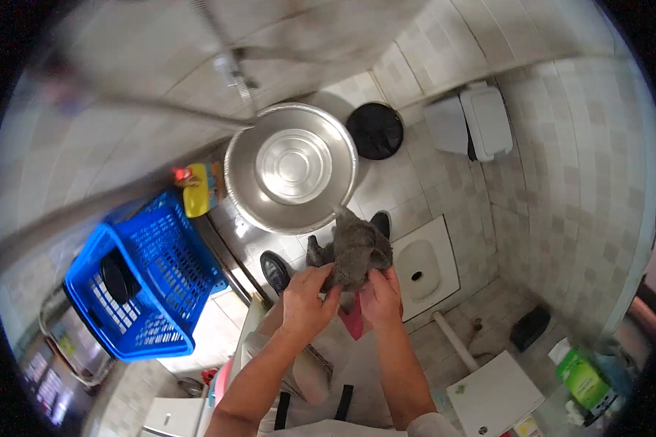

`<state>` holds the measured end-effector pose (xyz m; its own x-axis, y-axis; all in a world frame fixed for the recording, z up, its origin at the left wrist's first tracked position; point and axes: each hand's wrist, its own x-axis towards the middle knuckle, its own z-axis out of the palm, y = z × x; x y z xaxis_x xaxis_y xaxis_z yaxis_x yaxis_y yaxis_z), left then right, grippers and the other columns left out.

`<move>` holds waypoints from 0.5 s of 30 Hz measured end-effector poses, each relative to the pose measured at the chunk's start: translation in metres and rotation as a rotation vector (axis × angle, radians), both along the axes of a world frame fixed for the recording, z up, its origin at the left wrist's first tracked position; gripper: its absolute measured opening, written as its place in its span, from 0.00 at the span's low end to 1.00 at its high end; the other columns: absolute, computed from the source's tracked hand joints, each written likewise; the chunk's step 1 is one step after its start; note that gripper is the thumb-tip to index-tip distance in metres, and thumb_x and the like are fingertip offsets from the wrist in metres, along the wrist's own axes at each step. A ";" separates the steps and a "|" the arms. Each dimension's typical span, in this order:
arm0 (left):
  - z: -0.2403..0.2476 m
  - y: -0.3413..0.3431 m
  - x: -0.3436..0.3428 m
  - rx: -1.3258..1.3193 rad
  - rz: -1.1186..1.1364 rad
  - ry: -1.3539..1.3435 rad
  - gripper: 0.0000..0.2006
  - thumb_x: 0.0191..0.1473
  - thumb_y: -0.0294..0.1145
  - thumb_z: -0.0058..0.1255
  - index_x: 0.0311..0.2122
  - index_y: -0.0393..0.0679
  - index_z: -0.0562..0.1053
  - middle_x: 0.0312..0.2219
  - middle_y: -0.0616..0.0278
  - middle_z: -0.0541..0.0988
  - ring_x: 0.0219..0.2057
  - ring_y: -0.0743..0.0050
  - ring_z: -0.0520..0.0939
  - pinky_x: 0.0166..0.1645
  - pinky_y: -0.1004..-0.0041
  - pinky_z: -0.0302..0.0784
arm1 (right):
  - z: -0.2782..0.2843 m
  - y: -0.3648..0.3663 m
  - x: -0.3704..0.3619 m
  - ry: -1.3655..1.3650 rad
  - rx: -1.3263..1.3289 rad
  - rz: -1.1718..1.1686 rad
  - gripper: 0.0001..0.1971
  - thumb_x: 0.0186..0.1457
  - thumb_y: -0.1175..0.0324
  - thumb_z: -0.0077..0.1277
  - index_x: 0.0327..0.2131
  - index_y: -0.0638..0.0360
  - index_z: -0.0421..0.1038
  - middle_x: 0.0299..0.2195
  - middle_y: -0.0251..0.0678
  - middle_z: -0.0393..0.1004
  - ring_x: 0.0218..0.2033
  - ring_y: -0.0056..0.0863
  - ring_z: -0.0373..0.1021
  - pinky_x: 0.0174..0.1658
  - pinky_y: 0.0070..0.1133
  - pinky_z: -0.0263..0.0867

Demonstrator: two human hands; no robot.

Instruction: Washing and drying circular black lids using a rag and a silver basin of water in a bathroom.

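Observation:
My left hand (pixel 310 300) and my right hand (pixel 380 295) pinch the near edges of a dark grey, fuzzy, cloth-like bundle (pixel 354 251), one hand on each side. Crumpled and soft, it hangs over the floor between my shoes, just on the near side of a large metal basin (pixel 240 197). Whether it is a towel or a soft toy I cannot tell. My fingertips are partly hidden in its folds. Below it, between my wrists, a bit of pink material (pixel 351 322) shows.
Left of the basin stand a yellow bottle (pixel 195 195) with a red cap and a blue plastic basket (pixel 171 309). On the right are a black round bin (pixel 375 131), a grey-white lidded bin (pixel 486 120), a squat toilet (pixel 444 255) and a green package (pixel 584 380). A shower hose (pixel 175 111) crosses the upper left.

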<state>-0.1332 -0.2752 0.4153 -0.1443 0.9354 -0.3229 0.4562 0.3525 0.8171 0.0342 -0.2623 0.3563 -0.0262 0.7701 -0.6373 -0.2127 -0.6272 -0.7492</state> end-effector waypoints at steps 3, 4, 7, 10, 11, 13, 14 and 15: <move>0.002 0.025 0.034 -0.024 -0.014 0.078 0.22 0.42 0.28 0.58 0.47 0.41 0.71 0.31 0.52 0.76 0.33 0.52 0.78 0.36 0.62 0.76 | -0.025 0.005 0.029 -0.191 0.113 0.046 0.19 0.56 0.68 0.44 0.51 0.62 0.63 0.48 0.39 0.68 0.47 0.38 0.66 0.48 0.33 0.65; 0.001 0.028 0.048 0.032 -0.118 0.087 0.22 0.42 0.28 0.58 0.47 0.42 0.71 0.31 0.53 0.76 0.32 0.54 0.79 0.34 0.63 0.76 | -0.020 0.015 0.035 0.418 0.045 -0.198 0.20 0.58 0.69 0.43 0.54 0.61 0.61 0.52 0.39 0.65 0.51 0.38 0.64 0.54 0.33 0.60; 0.015 0.061 0.105 -0.113 -0.427 -0.210 0.21 0.47 0.30 0.54 0.49 0.44 0.70 0.29 0.51 0.76 0.35 0.50 0.79 0.36 0.60 0.74 | -0.030 0.015 0.057 0.190 -0.200 -0.513 0.17 0.55 0.59 0.44 0.46 0.52 0.67 0.49 0.42 0.68 0.49 0.42 0.66 0.51 0.36 0.64; 0.007 0.078 0.136 -0.123 -0.467 -0.337 0.22 0.49 0.31 0.54 0.51 0.43 0.68 0.32 0.51 0.77 0.38 0.53 0.79 0.36 0.61 0.75 | -0.058 0.023 0.082 0.171 -0.222 -0.534 0.17 0.55 0.59 0.44 0.47 0.52 0.67 0.49 0.42 0.68 0.49 0.42 0.66 0.51 0.36 0.64; 0.001 0.089 0.135 -0.150 -0.432 -0.307 0.20 0.49 0.30 0.55 0.49 0.42 0.69 0.32 0.50 0.78 0.38 0.56 0.80 0.37 0.63 0.75 | -0.064 0.023 0.091 0.160 -0.233 -0.543 0.17 0.55 0.59 0.44 0.47 0.52 0.67 0.48 0.42 0.68 0.49 0.42 0.66 0.51 0.37 0.64; -0.027 0.114 0.122 -0.097 -0.218 -0.168 0.17 0.49 0.28 0.55 0.46 0.40 0.72 0.32 0.52 0.79 0.35 0.65 0.80 0.38 0.66 0.75 | -0.080 0.022 0.093 0.184 -0.269 -0.546 0.17 0.55 0.59 0.44 0.47 0.52 0.67 0.48 0.42 0.68 0.48 0.42 0.66 0.51 0.37 0.64; -0.057 0.126 0.121 -0.009 -0.048 -0.104 0.15 0.49 0.27 0.56 0.44 0.38 0.73 0.31 0.54 0.79 0.32 0.70 0.80 0.38 0.69 0.75 | -0.077 0.001 0.101 0.172 -0.281 -0.547 0.17 0.55 0.59 0.44 0.47 0.53 0.67 0.48 0.42 0.68 0.48 0.42 0.66 0.51 0.37 0.64; -0.089 0.145 0.124 0.000 0.161 -0.087 0.12 0.49 0.25 0.56 0.40 0.37 0.74 0.29 0.60 0.80 0.29 0.77 0.78 0.37 0.74 0.74 | -0.084 0.006 0.104 0.166 -0.286 -0.548 0.17 0.55 0.59 0.44 0.47 0.53 0.67 0.48 0.42 0.69 0.48 0.42 0.66 0.51 0.37 0.64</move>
<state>-0.0092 -0.1298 0.3261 -0.2635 0.9026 -0.3405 0.3215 0.4149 0.8512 0.1379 -0.2565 0.2728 0.2073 0.5000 -0.8408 -0.6580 -0.5648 -0.4981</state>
